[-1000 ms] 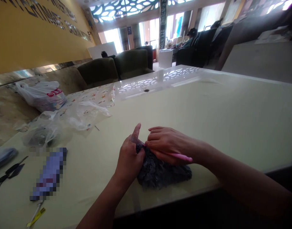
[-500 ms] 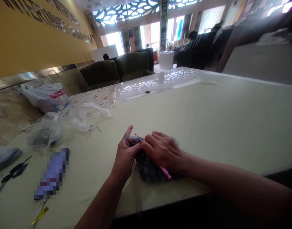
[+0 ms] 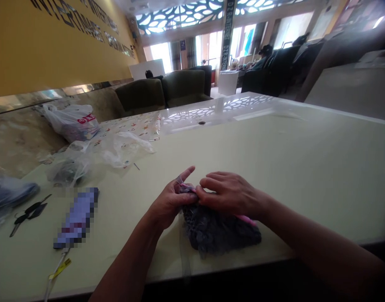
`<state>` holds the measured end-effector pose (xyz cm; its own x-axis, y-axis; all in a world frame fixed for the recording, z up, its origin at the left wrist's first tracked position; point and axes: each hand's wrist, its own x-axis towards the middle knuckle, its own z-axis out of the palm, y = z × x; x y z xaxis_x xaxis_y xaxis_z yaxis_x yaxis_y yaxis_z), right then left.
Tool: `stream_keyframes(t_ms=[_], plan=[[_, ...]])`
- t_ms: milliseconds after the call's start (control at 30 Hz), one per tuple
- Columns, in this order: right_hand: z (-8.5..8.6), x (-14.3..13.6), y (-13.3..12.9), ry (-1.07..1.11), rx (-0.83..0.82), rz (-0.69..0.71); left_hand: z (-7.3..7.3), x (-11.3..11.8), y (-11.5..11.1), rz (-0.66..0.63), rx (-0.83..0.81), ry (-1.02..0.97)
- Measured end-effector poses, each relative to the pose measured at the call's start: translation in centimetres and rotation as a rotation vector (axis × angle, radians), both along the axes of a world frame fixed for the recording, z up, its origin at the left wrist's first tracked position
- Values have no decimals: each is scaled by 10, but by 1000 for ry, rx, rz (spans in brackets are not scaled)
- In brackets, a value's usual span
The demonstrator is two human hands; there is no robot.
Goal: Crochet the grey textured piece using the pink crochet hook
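Dark grey crocheted work (image 3: 220, 233) with ruffled, ribbon-like yarn lies near the table's front edge, under both hands. My left hand (image 3: 171, 199) pinches its upper left edge between thumb and fingers, with the index finger pointing up. In my right hand (image 3: 228, 193) is a pink crochet hook (image 3: 247, 219); its handle end shows below the palm, and its tip reaches into the work beside my left thumb. A strand of greyish ribbon yarn (image 3: 185, 251) hangs down from the work toward the table edge. The stitches at the hook's tip are too small to make out.
On the left of the pale table (image 3: 305, 167) are keys (image 3: 29, 214), a blurred-out blue item (image 3: 77, 218) with a cable, and clear plastic bags (image 3: 126, 149). A white carrier bag (image 3: 74, 121) stands behind them. Dark armchairs (image 3: 186, 88) and a seated person are farther back.
The view has shifted slightly, so the scene sits farther right. The crochet hook lies at a flatter angle, and more of the grey work shows below my right hand.
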<state>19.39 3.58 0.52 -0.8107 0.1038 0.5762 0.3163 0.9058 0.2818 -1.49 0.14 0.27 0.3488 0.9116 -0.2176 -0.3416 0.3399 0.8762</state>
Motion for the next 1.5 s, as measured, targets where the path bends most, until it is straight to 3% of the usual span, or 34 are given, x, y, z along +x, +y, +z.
stream_keyframes(t_ms=[200,433,567,800,900,1100,1300,1400,1500], plan=[[-1,8,7,-1,-5,-37,1,-1,1,46,26,21],[-2,2,2,29,22,17,1,-5,-1,-57,-11,-45],[-4,0,0,-35,2,-24,-2,-5,0,-133,-30,-15],[2,6,5,33,-9,-49,-4,-5,4,23,12,25],[7,8,4,82,-136,-13,-3,-6,5,63,21,30],[18,15,3,194,-662,184,-6,-3,2,103,69,115],[25,23,8,272,-949,292,-6,-1,0,158,161,155],[16,13,8,336,-971,279,-7,4,-1,133,131,101],[-2,-4,3,423,-728,134,-13,12,-3,129,114,59]])
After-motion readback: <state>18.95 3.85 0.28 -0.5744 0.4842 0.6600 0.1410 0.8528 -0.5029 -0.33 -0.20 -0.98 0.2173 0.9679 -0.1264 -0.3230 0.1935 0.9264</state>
